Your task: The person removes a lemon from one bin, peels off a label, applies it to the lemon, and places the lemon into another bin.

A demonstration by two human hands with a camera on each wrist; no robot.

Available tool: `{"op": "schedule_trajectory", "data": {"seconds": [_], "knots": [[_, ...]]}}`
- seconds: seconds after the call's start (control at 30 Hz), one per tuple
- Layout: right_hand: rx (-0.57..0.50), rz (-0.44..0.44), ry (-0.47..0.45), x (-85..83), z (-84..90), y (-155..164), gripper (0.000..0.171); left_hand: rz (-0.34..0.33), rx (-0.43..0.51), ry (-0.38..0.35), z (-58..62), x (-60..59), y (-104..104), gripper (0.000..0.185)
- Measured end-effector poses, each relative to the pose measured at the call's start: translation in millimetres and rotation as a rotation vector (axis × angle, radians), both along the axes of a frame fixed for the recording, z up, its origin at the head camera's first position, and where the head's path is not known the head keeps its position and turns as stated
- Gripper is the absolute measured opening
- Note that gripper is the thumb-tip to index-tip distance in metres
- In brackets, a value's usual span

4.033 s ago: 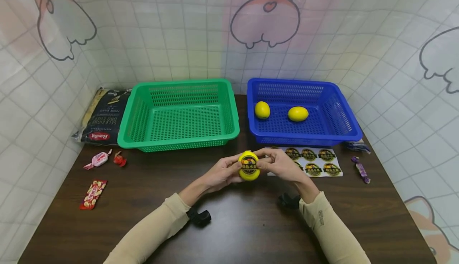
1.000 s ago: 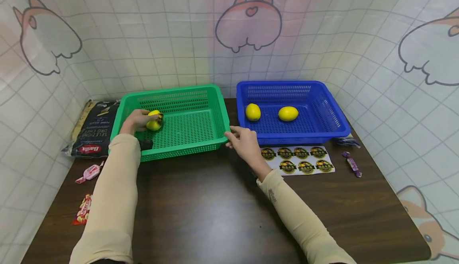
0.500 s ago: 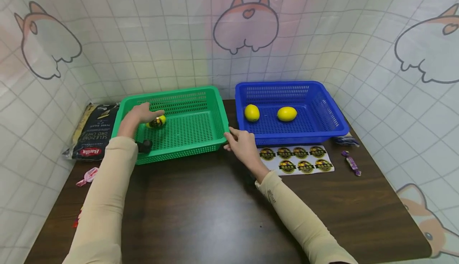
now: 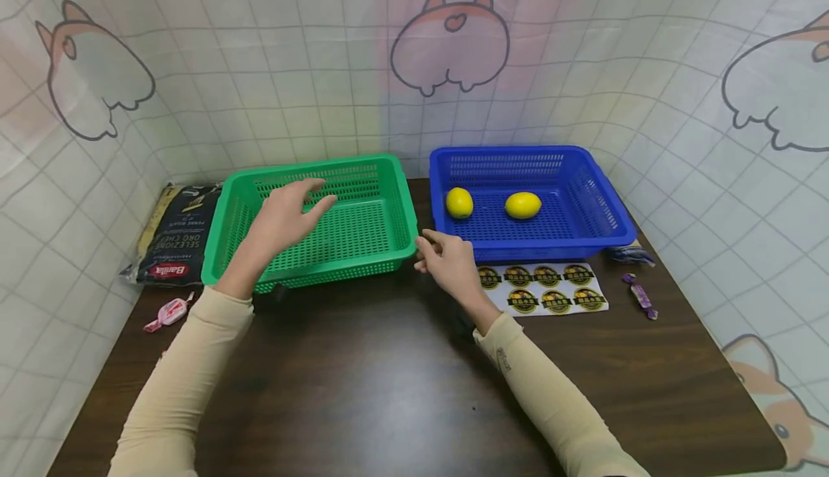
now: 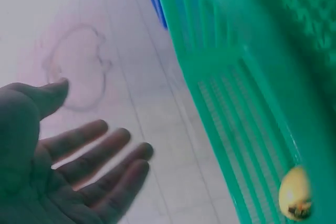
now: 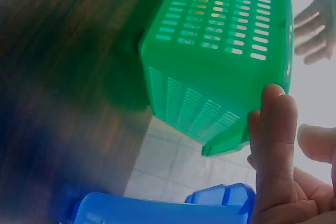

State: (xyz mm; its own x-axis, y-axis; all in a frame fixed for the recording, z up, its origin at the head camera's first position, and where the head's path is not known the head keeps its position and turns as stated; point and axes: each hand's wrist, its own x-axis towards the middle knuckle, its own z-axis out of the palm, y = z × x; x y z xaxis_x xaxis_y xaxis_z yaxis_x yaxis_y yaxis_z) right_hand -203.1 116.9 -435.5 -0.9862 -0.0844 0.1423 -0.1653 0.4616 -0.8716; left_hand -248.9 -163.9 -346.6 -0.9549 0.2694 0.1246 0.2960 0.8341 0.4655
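My left hand [image 4: 285, 218] hovers over the green basket [image 4: 350, 265] with its fingers spread and nothing in them. In the left wrist view, a yellow lemon [image 5: 294, 192] with a dark label on it lies in that basket. From the head view this lemon is hidden behind my left hand and arm. My right hand [image 4: 450, 261] is at the basket's front right corner. The right wrist view has its straight fingers [image 6: 278, 145] against or very near the green rim, the thumb apart from them.
To the right stands a blue basket [image 4: 531, 252] holding two lemons [image 4: 459, 203]. A sheet of round stickers [image 4: 550, 290] lies before it. Wrapped candies [image 4: 171, 311] lie at both sides, a purple one [image 4: 640, 296] at right. A black pasta bag [image 4: 184, 236] is left of the green basket.
Both hands held the labelled lemon earlier. My left hand then carried it into the green basket, let go and rose up to the right. The right hand moved to the basket's corner.
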Motion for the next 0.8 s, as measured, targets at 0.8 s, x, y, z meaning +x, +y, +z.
{"op": "schedule_trajectory", "data": {"seconds": [0.8], "knots": [[0.363, 0.276, -0.007, 49.1, -15.4, 39, 0.022, -0.368, 0.402, -0.098, -98.6, 83.6, 58, 0.027]]}}
